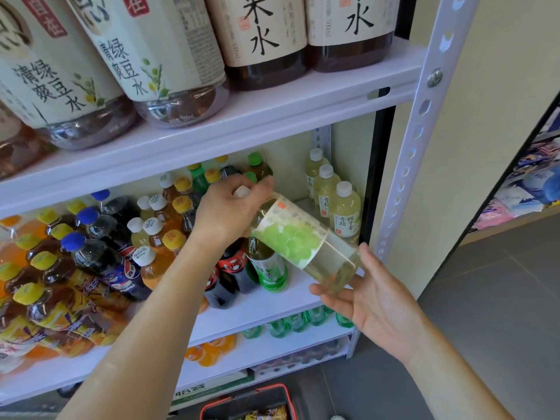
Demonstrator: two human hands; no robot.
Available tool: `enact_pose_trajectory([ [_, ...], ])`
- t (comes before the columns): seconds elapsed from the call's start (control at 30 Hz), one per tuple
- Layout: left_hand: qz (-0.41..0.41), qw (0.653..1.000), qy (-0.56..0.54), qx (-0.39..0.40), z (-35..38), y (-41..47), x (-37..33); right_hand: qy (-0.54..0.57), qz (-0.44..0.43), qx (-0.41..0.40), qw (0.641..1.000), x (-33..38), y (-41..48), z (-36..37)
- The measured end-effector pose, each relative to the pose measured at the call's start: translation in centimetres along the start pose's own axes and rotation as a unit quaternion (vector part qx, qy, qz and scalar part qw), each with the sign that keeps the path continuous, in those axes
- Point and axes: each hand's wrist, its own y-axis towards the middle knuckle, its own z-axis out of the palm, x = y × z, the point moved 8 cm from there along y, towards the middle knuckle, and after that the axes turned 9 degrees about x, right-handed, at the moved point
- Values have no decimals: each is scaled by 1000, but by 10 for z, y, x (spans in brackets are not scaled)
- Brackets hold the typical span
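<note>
A pale yellow-green drink bottle (pixel 303 241) with a white label showing green grapes lies tilted in front of the middle shelf (pixel 266 304), its white cap up and to the left. My left hand (pixel 230 207) grips it around the cap and neck. Under the bottle's base, my right hand (pixel 363 295) lies palm up with its fingers relaxed, and the bottom rests on them. Three matching pale bottles (pixel 345 213) stand in a row at the right end of the same shelf.
The middle shelf is packed with cola, orange soda, iced tea and green tea bottles (pixel 269 268). Large tea bottles (pixel 263 40) stand on the shelf above. A perforated metal upright (pixel 415 125) frames the right side. A red-rimmed basket (pixel 248 404) sits on the floor below.
</note>
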Motion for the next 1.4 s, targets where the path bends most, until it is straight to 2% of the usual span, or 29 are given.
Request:
enact_pose_trajectory([
  [0.03,-4,1000,20,-17,-1,4,0,-6,-8,-7,1000,0,0,1],
  [0.1,-3,1000,23,6,4,9,-3,-6,-8,-34,999,-3,0,-2],
  [0.23,35,986,-25,161,26,10,-16,27,14,-66,997,-11,-5,-10],
  [0.33,72,971,23,228,34,10,-24,52,23,-57,997,-13,-4,-15],
  [0.43,114,967,71,215,36,17,-32,35,50,-70,996,-17,2,-22],
  [0.5,146,968,107,175,36,23,-39,-15,58,-99,993,-15,9,-27],
  [0.57,180,961,173,121,36,30,-46,-94,30,-149,984,-5,14,-36],
  [0.67,204,935,281,69,42,42,-51,-257,-17,-183,949,9,19,-42],
  [0.8,149,898,410,60,64,78,-38,-396,-61,-185,898,20,32,-34],
  [0.9,98,885,449,79,83,109,-22,-484,-103,-192,848,33,46,-23],
  [1.03,70,875,470,91,99,142,-12,-588,-137,-225,765,49,64,-18],
  [1.1,53,859,498,103,104,156,-7,-624,-157,-253,723,60,71,-15],
  [1.2,42,853,510,104,109,166,-1,-642,-212,-308,669,86,79,-13],
  [1.23,39,850,515,105,112,166,2,-636,-220,-325,664,92,83,-15],
  [1.33,24,846,522,106,115,171,15,-609,-190,-357,682,103,98,-28],
  [1.4,21,845,523,107,114,178,21,-623,-165,-380,663,106,103,-35],
])
